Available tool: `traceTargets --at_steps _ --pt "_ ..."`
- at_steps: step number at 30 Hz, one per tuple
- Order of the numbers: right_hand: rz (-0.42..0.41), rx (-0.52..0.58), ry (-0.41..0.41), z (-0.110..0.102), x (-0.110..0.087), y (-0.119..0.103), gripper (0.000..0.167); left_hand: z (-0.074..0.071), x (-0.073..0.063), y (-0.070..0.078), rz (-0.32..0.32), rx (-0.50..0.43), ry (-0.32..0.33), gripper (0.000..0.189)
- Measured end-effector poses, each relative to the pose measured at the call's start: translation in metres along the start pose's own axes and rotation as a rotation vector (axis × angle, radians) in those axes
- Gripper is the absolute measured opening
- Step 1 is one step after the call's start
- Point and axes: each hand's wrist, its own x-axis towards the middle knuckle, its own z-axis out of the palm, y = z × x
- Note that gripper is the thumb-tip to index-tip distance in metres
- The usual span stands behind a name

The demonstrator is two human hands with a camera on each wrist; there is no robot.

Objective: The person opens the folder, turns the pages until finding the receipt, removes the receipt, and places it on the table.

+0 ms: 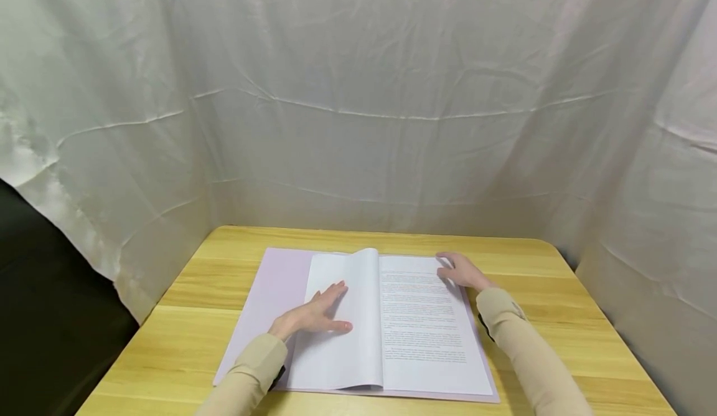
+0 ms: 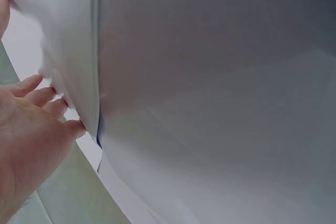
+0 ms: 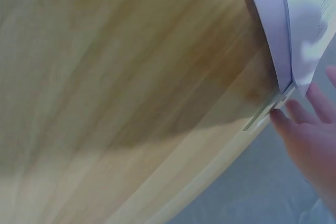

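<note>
The folder (image 1: 288, 273), pale lilac, lies spread flat on the table, its fold running away from the person and its covers showing as a wide strip on the left and a thin margin on the right. Inside, the left page (image 1: 358, 354) is blank and white, and it bulges up beside the fold, with a small dark gap beneath its near edge. The right page (image 1: 420, 316) lies mostly flat and carries blocks of small grey print, too fine to read. The left hand (image 1: 313, 316) is spread wide on the left page, thumb well apart from the fingers, fingertips touching the paper. The right hand (image 1: 463, 273) is at the far right corner of the right page, its fingers loosely extended and parted; whether the thumb presses the paper cannot be told. Beige sleeves (image 1: 521, 335) cover both arms, with a dark band (image 1: 486, 327) at each wrist. The table (image 1: 168, 341) is yellowish wood with rounded far corners. A creased, pale curtain (image 1: 364, 92) hangs behind it and along both sides.
</note>
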Motion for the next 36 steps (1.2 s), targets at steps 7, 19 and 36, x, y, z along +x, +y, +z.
traceTargets --at_steps 7,19,36 --pt "0.025 -0.017 0.104 0.0005 0.0063 0.0041 0.05 0.0012 0.001 -0.0014 0.004 0.028 -0.002 0.099" --pt "0.141 -0.019 0.287 -0.0027 0.0093 0.0033 0.029 0.0025 0.0017 -0.0013 -0.008 0.019 0.001 0.1" --pt "0.147 -0.146 0.335 0.0004 0.0108 0.0067 0.015 0.0018 0.0009 -0.0027 -0.016 0.028 0.003 0.101"
